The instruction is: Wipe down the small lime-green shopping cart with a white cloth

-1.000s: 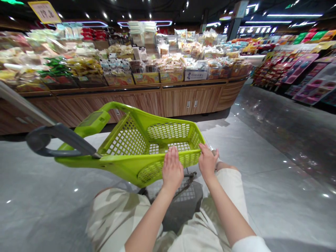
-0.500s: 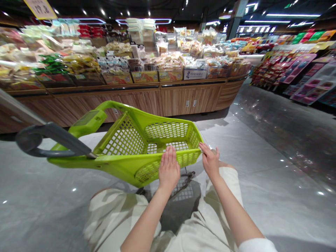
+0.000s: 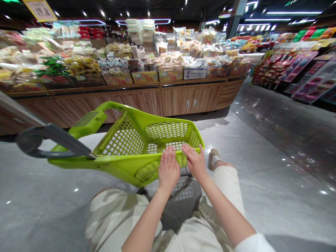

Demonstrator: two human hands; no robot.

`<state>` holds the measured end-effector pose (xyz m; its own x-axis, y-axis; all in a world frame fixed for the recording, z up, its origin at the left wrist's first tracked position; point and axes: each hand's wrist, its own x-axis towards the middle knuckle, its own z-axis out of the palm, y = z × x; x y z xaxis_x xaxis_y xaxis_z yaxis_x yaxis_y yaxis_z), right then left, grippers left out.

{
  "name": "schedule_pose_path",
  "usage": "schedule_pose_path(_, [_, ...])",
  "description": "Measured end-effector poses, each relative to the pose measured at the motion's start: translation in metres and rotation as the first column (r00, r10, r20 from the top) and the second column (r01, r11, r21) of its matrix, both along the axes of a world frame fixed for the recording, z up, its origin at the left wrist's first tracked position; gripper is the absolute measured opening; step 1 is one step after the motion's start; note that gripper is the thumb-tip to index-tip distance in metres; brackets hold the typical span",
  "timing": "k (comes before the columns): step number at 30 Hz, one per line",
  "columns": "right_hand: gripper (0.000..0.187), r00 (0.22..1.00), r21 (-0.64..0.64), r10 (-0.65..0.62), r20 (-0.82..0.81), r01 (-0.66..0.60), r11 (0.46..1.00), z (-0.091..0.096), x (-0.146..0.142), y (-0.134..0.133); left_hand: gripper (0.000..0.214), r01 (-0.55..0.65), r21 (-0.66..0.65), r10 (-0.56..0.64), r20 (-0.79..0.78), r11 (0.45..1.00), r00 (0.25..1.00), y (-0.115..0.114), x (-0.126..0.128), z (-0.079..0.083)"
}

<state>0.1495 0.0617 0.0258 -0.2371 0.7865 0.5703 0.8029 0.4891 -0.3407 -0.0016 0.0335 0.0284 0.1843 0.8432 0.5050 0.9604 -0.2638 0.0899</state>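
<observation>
A bright green plastic shopping cart point(image 3: 115, 161) stands side-on in front of my knees, its basket latticed and holding nothing that I can see. My left hand point(image 3: 169, 167) lies on the near rim with its fingers stretched out side by side. Just right of it, my right hand point(image 3: 195, 162) rests at the same rim, fingers extended and thumb raised, near the cart's front corner. Neither hand is wrapped round the rim. The cart's grey curved handle part point(image 3: 56, 140) and green handle block point(image 3: 85, 120) are at the left, away from both hands.
Behind the cart runs a wooden display counter point(image 3: 183, 99) heaped with packaged snacks point(image 3: 170, 63). A price sign point(image 3: 40, 9) hangs upper left. Racks of packets point(image 3: 273, 68) stand at the right, across the shiny tiled floor point(image 3: 275, 140). My shod foot point(image 3: 213, 158) is beside the cart's front.
My right hand has slid left from the cart's front corner along the near rim, closer to my left hand. My shoe now shows. The left hand and cart have stayed put.
</observation>
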Motion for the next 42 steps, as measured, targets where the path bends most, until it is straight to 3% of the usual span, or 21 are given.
schedule_pose_path(3, [0.055,0.986,-0.001,-0.150,-0.069,0.150,0.989,-0.018,0.052,0.010,0.065,-0.005,-0.001,0.005,0.036,1.000,0.999,0.000,0.003,0.002])
schedule_pose_path(6, [0.052,0.945,-0.015,-0.298,-0.134,0.299,0.954,-0.026,0.063,0.015,0.065,-0.006,-0.002,0.006,0.056,1.000,0.998,0.000,0.007,0.002])
schedule_pose_path(9, [0.054,0.942,-0.005,-0.316,-0.115,0.318,0.948,-0.019,0.025,0.011,0.064,-0.016,-0.005,0.017,0.062,1.000,0.998,0.001,0.010,0.001])
schedule_pose_path(13, [0.053,0.987,-0.013,-0.146,-0.064,0.145,0.989,0.003,-0.043,-0.002,0.062,-0.026,-0.008,0.026,0.024,1.000,0.999,0.002,0.008,-0.003])
schedule_pose_path(16, [0.052,0.998,-0.015,-0.046,-0.042,0.046,0.999,0.012,-0.055,-0.006,0.062,-0.015,0.000,0.015,-0.012,1.000,1.000,0.003,0.003,-0.004])
schedule_pose_path(20, [0.058,0.999,0.027,-0.028,0.030,0.028,0.999,0.001,-0.003,0.000,0.067,0.006,0.010,-0.006,0.011,1.000,1.000,0.001,-0.001,-0.002])
schedule_pose_path(23, [0.055,0.988,0.029,-0.153,-0.036,0.154,0.988,-0.016,0.048,0.010,0.068,0.013,0.010,-0.013,0.038,1.000,0.999,0.000,0.001,0.001])
schedule_pose_path(26, [0.050,0.945,0.013,-0.299,-0.130,0.303,0.953,-0.025,0.062,0.015,0.067,0.011,0.014,-0.012,0.060,1.000,0.998,-0.001,0.006,0.002])
schedule_pose_path(29, [0.051,0.931,0.006,-0.339,-0.135,0.343,0.939,-0.017,0.026,0.010,0.064,-0.006,0.011,0.005,0.070,1.000,0.998,0.000,0.011,0.001])
schedule_pose_path(33, [0.052,0.991,-0.017,-0.115,-0.064,0.114,0.993,0.008,-0.040,-0.003,0.062,-0.016,0.007,0.016,0.026,1.000,1.000,0.002,0.008,-0.003])
schedule_pose_path(35, [0.053,0.999,-0.023,-0.017,-0.037,0.016,1.000,0.014,-0.046,-0.006,0.063,-0.006,0.006,0.006,0.002,1.000,1.000,0.003,0.005,-0.003])
schedule_pose_path(38, [0.055,1.000,-0.014,0.024,-0.011,-0.024,1.000,0.009,-0.011,-0.001,0.064,0.006,0.000,-0.006,0.009,1.000,1.000,0.002,0.000,-0.002])
schedule_pose_path(42, [0.050,0.987,-0.023,-0.141,-0.072,0.139,0.990,-0.013,0.054,0.013,0.064,0.007,0.004,-0.007,0.045,1.000,0.999,0.000,0.003,0.001])
